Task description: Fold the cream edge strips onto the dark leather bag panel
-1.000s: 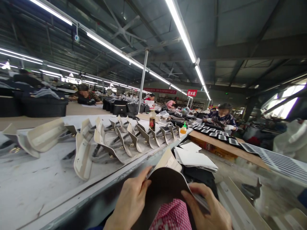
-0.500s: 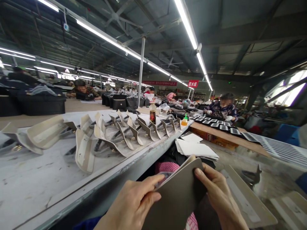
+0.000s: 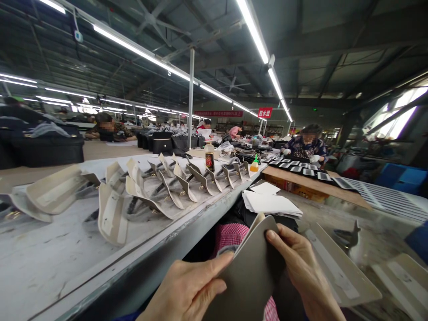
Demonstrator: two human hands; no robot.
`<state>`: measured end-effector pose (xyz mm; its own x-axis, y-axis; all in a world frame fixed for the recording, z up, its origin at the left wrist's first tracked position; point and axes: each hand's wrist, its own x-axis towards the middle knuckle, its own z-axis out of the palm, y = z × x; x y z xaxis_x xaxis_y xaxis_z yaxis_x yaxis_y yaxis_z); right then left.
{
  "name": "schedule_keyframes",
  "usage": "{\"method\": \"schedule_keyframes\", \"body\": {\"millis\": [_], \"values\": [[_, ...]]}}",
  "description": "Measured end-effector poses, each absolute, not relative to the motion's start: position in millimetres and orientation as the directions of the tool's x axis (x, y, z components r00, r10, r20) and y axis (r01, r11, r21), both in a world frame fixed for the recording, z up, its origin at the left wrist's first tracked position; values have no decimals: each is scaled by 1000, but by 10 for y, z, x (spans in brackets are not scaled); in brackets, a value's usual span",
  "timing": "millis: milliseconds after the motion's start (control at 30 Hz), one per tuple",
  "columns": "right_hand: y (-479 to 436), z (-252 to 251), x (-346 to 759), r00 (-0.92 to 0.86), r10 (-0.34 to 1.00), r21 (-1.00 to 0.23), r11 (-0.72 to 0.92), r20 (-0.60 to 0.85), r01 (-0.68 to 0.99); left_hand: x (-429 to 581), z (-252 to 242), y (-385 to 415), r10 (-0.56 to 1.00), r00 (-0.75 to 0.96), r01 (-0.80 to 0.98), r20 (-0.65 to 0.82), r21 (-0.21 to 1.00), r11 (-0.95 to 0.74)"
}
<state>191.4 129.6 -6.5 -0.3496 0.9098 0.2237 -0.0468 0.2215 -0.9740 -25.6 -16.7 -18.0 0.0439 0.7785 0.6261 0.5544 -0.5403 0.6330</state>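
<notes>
Both my hands hold a curved grey-brown leather bag panel [image 3: 250, 276] up in front of me. My left hand [image 3: 189, 290] grips its lower left side, with the fingers across the face. My right hand [image 3: 301, 267] pinches its upper right edge between thumb and fingers. A paler lining shows along the panel's top edge. Below the panel lies a pink-and-white gingham cloth [image 3: 230, 236], probably on my lap. A stack of white paper sheets [image 3: 269, 200] sits just beyond my right hand.
Beige bag flaps with metal fittings [image 3: 160, 187] stand in rows on a white-covered table [image 3: 50, 240] to my left. Cream panels [image 3: 337, 267] lie at lower right. Farther off, a co-worker [image 3: 306, 149] works at a board with dark pieces, near a yellow glue bottle [image 3: 254, 166].
The panel has been lifted and turned, now standing higher with its pale edge on top. The gingham cloth shows beyond it, and the view has tilted slightly.
</notes>
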Motion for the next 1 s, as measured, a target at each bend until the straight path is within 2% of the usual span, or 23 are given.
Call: {"method": "schedule_keyframes", "body": {"millis": [133,433,567,800,1000], "values": [[1268,-17,1884,-368,906,-978,201,209,-60,-264,-125,-175,767,53,552,640,621,-556],[1275,5,1884,-406,899,-987,141,162,-81,-174,71,-209,826,-6,410,564,755,-512],[1282,14,1890,-402,902,-988,137,155,-74,-193,49,-199,816,2,414,578,742,-527],[1296,33,1903,-398,902,-986,148,167,-79,-206,29,-166,714,69,361,696,650,-669],[1256,30,1989,-386,897,-976,212,216,-55,-251,-118,-77,745,65,340,664,687,-642]]}}
